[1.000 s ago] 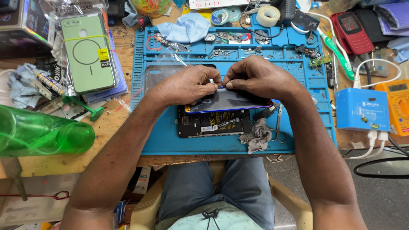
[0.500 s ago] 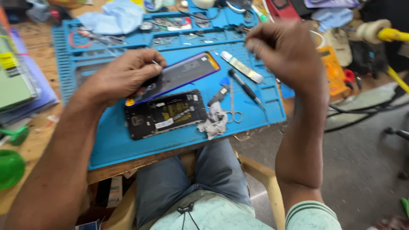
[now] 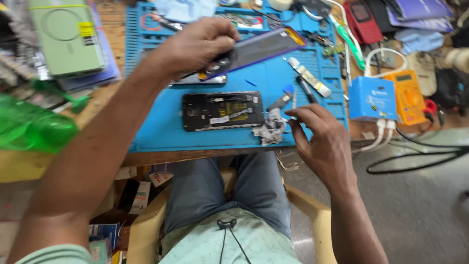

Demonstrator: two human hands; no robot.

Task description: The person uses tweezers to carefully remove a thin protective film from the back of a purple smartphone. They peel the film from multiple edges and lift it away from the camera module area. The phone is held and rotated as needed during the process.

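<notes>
My left hand (image 3: 200, 44) grips one end of a dark phone panel with a purple edge (image 3: 264, 46), lifted and tilted above the blue work mat (image 3: 161, 127). Below it an opened black phone body (image 3: 222, 111) lies flat on the mat, its inner parts showing. My right hand (image 3: 320, 139) hovers with fingers spread at the mat's front right corner, holding nothing. It is close to a crumpled grey cloth (image 3: 269, 131) and thin tweezers (image 3: 294, 100).
A green plastic bottle (image 3: 29, 127) lies at the left. A green phone case (image 3: 66, 36) rests on a pile behind it. A blue box (image 3: 373, 98) with white cables, an orange meter (image 3: 408, 95) and a red phone (image 3: 361, 19) sit at the right.
My right hand dropped from a raised fist to the mat's front right edge and spread its fingers. My left hand lifted the phone panel higher. The view shifted left.
</notes>
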